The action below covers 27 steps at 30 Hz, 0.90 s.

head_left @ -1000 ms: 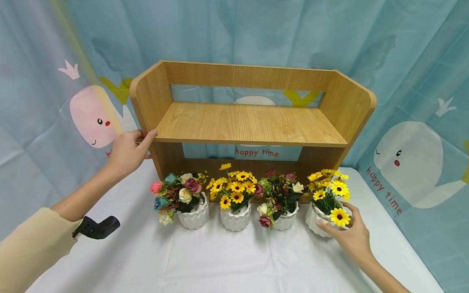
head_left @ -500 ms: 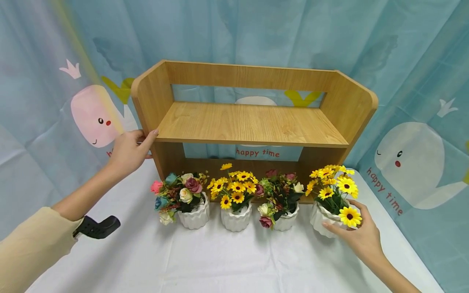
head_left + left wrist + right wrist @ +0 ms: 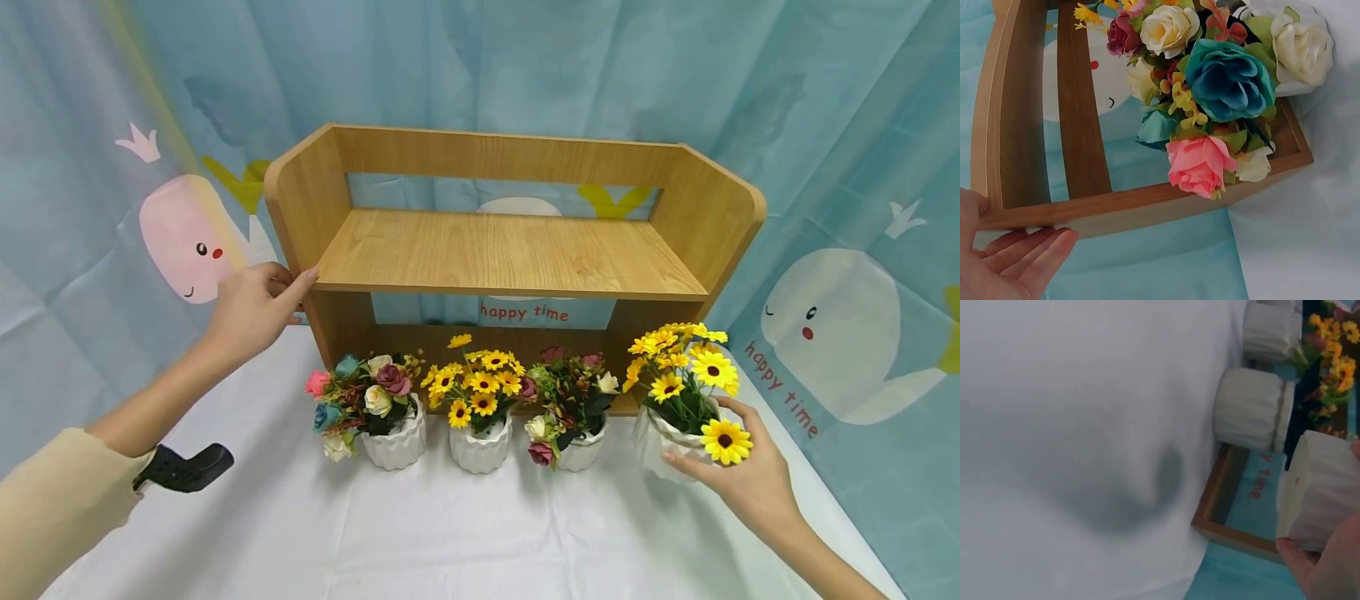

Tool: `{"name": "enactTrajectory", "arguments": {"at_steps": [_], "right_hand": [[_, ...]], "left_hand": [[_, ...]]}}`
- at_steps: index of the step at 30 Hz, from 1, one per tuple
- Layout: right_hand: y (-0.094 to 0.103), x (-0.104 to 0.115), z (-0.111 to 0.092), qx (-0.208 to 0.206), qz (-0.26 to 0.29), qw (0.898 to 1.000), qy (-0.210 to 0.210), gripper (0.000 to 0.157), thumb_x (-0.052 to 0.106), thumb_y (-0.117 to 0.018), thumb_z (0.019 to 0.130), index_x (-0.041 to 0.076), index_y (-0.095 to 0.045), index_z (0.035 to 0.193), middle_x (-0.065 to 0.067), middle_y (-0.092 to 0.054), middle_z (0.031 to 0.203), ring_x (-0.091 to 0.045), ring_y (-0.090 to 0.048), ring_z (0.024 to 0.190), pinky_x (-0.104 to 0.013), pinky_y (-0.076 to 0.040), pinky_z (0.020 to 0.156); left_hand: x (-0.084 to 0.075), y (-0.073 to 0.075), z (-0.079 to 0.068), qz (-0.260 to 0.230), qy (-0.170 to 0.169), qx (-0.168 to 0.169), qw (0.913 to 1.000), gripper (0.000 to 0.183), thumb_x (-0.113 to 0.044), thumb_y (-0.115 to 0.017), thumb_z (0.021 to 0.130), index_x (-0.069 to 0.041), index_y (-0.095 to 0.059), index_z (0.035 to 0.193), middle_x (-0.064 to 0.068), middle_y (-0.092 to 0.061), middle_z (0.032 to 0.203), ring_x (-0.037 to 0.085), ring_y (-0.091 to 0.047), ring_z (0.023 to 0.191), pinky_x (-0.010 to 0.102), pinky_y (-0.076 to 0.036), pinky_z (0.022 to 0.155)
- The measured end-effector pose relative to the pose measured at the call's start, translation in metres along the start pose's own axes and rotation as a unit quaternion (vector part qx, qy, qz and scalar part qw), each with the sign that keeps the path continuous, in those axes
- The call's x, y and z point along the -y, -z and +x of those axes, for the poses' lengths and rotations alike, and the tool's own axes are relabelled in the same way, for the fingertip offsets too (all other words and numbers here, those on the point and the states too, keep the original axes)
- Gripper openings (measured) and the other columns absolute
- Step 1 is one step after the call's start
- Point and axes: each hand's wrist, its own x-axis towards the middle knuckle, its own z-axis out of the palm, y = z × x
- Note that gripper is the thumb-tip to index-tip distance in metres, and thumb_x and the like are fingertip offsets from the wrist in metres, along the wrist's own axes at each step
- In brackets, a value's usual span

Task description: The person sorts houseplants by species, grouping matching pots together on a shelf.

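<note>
My left hand grips the left side panel of a two-tier wooden shelf. In the left wrist view the thumb lies on one face of that panel and the fingers on the other. With thumb and fingers, my right hand holds a white ribbed flowerpot of yellow sunflowers, in front of the shelf's right end. The pot's underside shows in the right wrist view, raised off the table and tilted. Some fingers are hidden behind the pot.
Three more white pots stand in a row before the lower tier: mixed roses, sunflowers and dark red roses. A white cloth covers the table. A blue printed curtain hangs behind the shelf.
My right hand has moved a little right and upward, carrying the sunflower pot with it. My left hand has stayed at the shelf's side panel.
</note>
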Motion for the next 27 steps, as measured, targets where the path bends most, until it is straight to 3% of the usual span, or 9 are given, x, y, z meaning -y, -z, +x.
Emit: {"name": "enactTrajectory", "arguments": {"at_steps": [1, 3, 8, 10, 13, 17, 20, 24, 27], "right_hand": [[0.001, 0.002, -0.001, 0.0, -0.001, 1.0, 0.002, 0.116, 0.042, -0.093, 0.08, 0.012, -0.021, 0.165, -0.037, -0.028, 0.164, -0.056, -0.032, 0.145, -0.075, -0.043, 0.106], [0.004, 0.006, -0.002, -0.002, 0.0, 1.0, 0.009, 0.115, 0.043, -0.093, 0.08, 0.013, -0.022, 0.165, -0.037, -0.028, 0.163, -0.056, -0.032, 0.145, -0.077, -0.043, 0.105], [0.01, 0.013, -0.006, -0.012, 0.016, 0.999, 0.037, 0.111, 0.038, -0.094, 0.079, 0.012, -0.026, 0.163, -0.037, -0.034, 0.159, -0.056, -0.037, 0.14, -0.076, -0.044, 0.1], [0.011, 0.016, -0.006, -0.018, 0.018, 0.998, 0.054, 0.109, 0.035, -0.095, 0.079, 0.011, -0.029, 0.162, -0.037, -0.038, 0.156, -0.054, -0.042, 0.135, -0.069, -0.051, 0.095], [0.012, 0.018, -0.007, -0.026, 0.015, 0.996, 0.079, 0.106, 0.033, -0.096, 0.078, 0.011, -0.033, 0.16, -0.036, -0.042, 0.152, -0.051, -0.048, 0.127, -0.048, -0.056, 0.082], [0.016, 0.024, -0.007, -0.025, 0.019, 0.994, 0.103, 0.103, 0.031, -0.096, 0.078, 0.012, -0.034, 0.159, -0.033, -0.047, 0.149, -0.042, -0.053, 0.118, -0.027, -0.051, 0.071], [0.018, 0.028, -0.006, -0.021, 0.034, 0.992, 0.12, 0.102, 0.027, -0.095, 0.079, 0.011, -0.034, 0.159, -0.028, -0.05, 0.147, -0.021, -0.057, 0.111, -0.021, -0.053, 0.069], [0.022, 0.035, -0.004, -0.018, 0.053, 0.989, 0.14, 0.101, 0.021, -0.095, 0.08, 0.006, -0.034, 0.158, -0.022, -0.052, 0.147, 0.008, -0.053, 0.097, -0.013, -0.055, 0.071], [0.025, 0.041, -0.002, -0.019, 0.051, 0.987, 0.148, 0.1, 0.021, -0.095, 0.08, 0.006, -0.035, 0.158, -0.02, -0.056, 0.136, 0.004, -0.055, 0.087, -0.016, -0.055, 0.067]], "left_hand": [[0.0, 0.001, 0.0, 0.003, 0.001, 0.004, 1.0, 0.049, -0.031, -0.059, 0.109, 0.017, -0.068, 0.104, 0.036, -0.074, 0.093, 0.001, -0.065, 0.049, 0.014, -0.046, 0.05], [0.0, 0.002, -0.001, 0.003, 0.005, 0.013, 0.9999, 0.048, -0.031, -0.059, 0.109, 0.017, -0.066, 0.105, 0.036, -0.074, 0.093, 0.001, -0.066, 0.049, 0.014, -0.047, 0.05], [-0.002, 0.003, -0.002, -0.003, 0.009, 0.014, 0.9999, 0.041, -0.026, -0.061, 0.108, 0.015, -0.06, 0.11, 0.04, -0.072, 0.101, 0.037, -0.077, 0.066, 0.01, -0.047, 0.051], [-0.003, 0.004, -0.002, 0.006, 0.002, 0.009, 0.9999, 0.038, -0.024, -0.062, 0.107, 0.014, -0.058, 0.11, 0.04, -0.071, 0.101, 0.042, -0.076, 0.071, 0.011, -0.047, 0.051], [-0.003, 0.004, -0.002, 0.02, -0.011, 0.006, 0.9997, 0.035, -0.022, -0.062, 0.107, 0.012, -0.057, 0.107, 0.04, -0.072, 0.1, 0.043, -0.076, 0.073, 0.014, -0.046, 0.05], [-0.002, 0.005, -0.002, 0.013, -0.017, 0.021, 0.9996, 0.033, -0.02, -0.061, 0.108, 0.013, -0.056, 0.107, 0.04, -0.071, 0.099, 0.041, -0.076, 0.069, 0.011, -0.047, 0.051], [-0.002, 0.007, -0.002, 0.009, -0.014, 0.037, 0.9992, 0.034, -0.021, -0.058, 0.109, 0.013, -0.056, 0.108, 0.04, -0.071, 0.099, 0.038, -0.076, 0.066, 0.011, -0.048, 0.051], [-0.003, 0.007, -0.003, 0.007, -0.003, 0.067, 0.9978, 0.036, -0.023, -0.053, 0.111, 0.013, -0.054, 0.11, 0.041, -0.071, 0.102, 0.036, -0.077, 0.067, 0.015, -0.052, 0.052], [-0.003, 0.007, -0.003, -0.001, 0.005, 0.084, 0.9964, 0.037, -0.024, -0.051, 0.112, 0.012, -0.053, 0.112, 0.041, -0.07, 0.105, 0.036, -0.078, 0.07, 0.016, -0.054, 0.053]]}}
